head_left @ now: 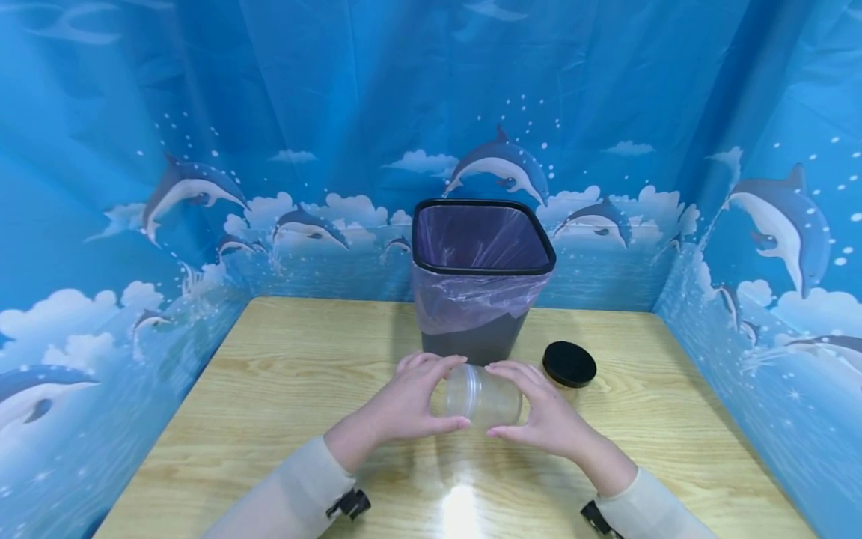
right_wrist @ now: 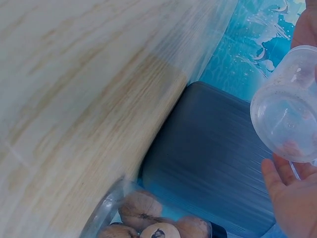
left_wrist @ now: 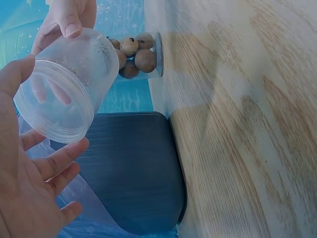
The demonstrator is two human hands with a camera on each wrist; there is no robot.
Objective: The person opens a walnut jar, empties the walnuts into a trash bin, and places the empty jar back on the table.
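A lidless clear plastic jar lies sideways in the air above the table, held between both hands. Its round mouth faces the left hand, whose thumb and fingers grip around the rim. The right hand holds the jar near its base, thumb on the near side and fingers on the far side. Small dark specks cling to the jar's inner wall, and no larger contents show.
Behind the hands stands a dark bin lined with a translucent purple bag. Right of it is a second clear jar with a black lid, holding several brown walnut-like nuts. A dolphin-printed curtain surrounds the wooden table.
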